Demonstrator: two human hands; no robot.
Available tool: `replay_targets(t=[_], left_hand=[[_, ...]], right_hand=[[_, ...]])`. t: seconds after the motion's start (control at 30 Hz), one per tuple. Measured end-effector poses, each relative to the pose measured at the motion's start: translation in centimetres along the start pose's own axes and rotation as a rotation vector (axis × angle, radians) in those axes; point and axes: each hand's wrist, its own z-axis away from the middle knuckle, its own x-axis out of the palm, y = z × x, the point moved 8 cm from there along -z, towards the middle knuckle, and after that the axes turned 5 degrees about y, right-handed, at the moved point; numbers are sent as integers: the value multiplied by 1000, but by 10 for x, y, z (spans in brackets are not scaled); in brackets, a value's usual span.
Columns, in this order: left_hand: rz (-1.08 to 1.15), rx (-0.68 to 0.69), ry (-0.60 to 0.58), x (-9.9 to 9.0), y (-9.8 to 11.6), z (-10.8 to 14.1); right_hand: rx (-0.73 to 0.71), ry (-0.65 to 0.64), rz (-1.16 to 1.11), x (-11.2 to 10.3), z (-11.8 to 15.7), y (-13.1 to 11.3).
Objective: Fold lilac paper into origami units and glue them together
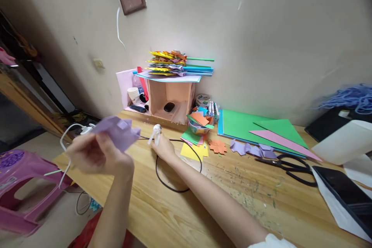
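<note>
My left hand [101, 159], slightly blurred and raised over the table's left edge, pinches a purple paper cutout [117, 131] between thumb and fingers. Farther in, my right hand [163, 148] is closed round a small white glue gun [157, 133], whose handle is mostly hidden by the fingers. A black cord [178, 191] loops over the wood beside that forearm. Right of my right hand lie an orange paper cutout [217, 147] and several purple paper cutouts [252, 150] in a row.
Behind stands a pink box shelf [149, 95] topped with stacked paper flowers [167, 63]. A tub of paper scraps [199, 128], green sheets [241, 122], black scissors [286, 165] and a phone [343, 190] are on the table [162, 217]. A pink stool [35, 209] stands left.
</note>
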Motion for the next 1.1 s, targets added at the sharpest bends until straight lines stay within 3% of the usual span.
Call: replay_targets(t=[0.07,0.1,0.2,0.27,0.33,0.47,0.73,0.87,1.1], left_hand=[[-68,-81,120,6,-34,-14],[-99,-172,74,16,-57,-16],[-176,-494,-242,44,-132,5],[-208,-606,-384,50,-161,25],[-238,-705,-539,55,-177,48],[-277,-820,-782,62,-178,85],[-344,-962,-1138,67,-164,134],[-356,-951,-1227,68,-159,140],[-366,-911,-1308,70,-155,143]], right_hand=[[23,11,-13,0,-5,6],[21,13,-26,-3,-7,9],[-22,22,-78,-23,-2,15],[-59,25,-118,-43,9,21],[-95,25,-155,-63,25,30],[-159,72,-268,-94,56,52],[-136,12,-321,-88,71,69],[-144,-27,-282,-81,71,72],[-217,25,-138,-83,72,69]])
